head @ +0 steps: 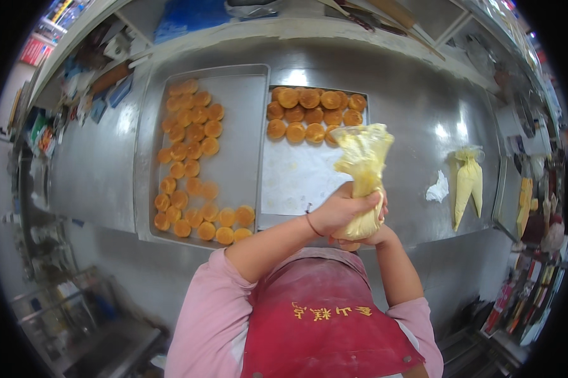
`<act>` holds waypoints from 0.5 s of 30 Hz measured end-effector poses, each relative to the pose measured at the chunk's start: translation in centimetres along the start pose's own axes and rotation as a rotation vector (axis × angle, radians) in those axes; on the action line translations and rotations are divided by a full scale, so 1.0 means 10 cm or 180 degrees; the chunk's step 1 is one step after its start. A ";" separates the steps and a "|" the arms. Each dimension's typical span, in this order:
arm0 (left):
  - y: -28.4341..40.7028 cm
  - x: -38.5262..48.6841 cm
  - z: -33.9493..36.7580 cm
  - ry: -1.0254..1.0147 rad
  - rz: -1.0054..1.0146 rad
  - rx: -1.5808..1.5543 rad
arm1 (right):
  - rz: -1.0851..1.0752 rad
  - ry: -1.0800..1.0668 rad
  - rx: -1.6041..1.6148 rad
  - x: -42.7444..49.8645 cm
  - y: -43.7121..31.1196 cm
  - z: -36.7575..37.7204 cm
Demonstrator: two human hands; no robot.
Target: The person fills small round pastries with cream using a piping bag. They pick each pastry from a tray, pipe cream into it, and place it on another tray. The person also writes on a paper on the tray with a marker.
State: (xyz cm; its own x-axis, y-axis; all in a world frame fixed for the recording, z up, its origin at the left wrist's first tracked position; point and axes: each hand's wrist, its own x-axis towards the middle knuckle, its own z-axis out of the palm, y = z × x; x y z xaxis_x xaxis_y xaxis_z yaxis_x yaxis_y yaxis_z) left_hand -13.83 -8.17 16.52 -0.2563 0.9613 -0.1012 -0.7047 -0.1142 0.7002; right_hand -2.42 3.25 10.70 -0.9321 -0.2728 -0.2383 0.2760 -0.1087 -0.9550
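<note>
My left hand point(343, 208) is closed around the gathered neck of a clear plastic piping bag point(365, 151) filled with pale yellow cream. The bag's upper end stands up loosely, and its full lower part bulges below my grip. Beneath the bag, my right hand point(377, 235) is mostly hidden. The edge of what looks like a round bun point(349, 246) shows at its fingers, near my apron; the bag's tip is out of sight. Just beyond lies a paper-lined tray point(298, 175), with rows of golden-brown buns point(314, 132) at its far end.
To the left, a large metal tray point(241, 141) holds many round buns point(195, 132) along its left and near sides. A second filled piping bag point(468, 184) and crumpled white paper point(437, 187) lie on the steel table point(411, 118) to the right. A shelf with a rolling pin point(392, 12) borders the back.
</note>
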 end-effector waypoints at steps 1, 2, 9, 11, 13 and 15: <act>-0.01 -0.02 0.01 -0.0053 0.0134 0.0186 | -0.0023 -0.0024 -0.0182 0.01 0.02 0.02; -0.07 -0.07 0.08 0.0533 0.0374 0.0644 | -0.0032 -0.0031 -0.0300 0.01 0.03 0.04; -0.07 -0.16 0.09 0.1034 0.2107 0.3082 | 0.0375 0.0044 -0.0217 0.07 -0.04 0.11; -0.03 -0.22 0.06 0.0765 0.1974 0.3470 | 0.0340 0.0269 -0.0154 0.07 -0.08 0.12; 0.04 -0.22 0.02 0.0487 0.1833 0.3199 | 0.0189 0.0671 0.0072 0.04 -0.11 0.15; 0.12 -0.26 -0.15 0.0544 0.2385 0.3139 | -0.0051 0.1186 0.0415 -0.01 -0.17 0.17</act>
State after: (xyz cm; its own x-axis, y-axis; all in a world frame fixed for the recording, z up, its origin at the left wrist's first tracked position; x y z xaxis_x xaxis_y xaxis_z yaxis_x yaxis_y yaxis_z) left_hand -15.01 -11.14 16.53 -0.5146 0.6878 0.5119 0.4280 -0.3113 0.8485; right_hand -2.42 1.81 12.66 -0.9512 0.0932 -0.2942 0.2658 -0.2372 -0.9344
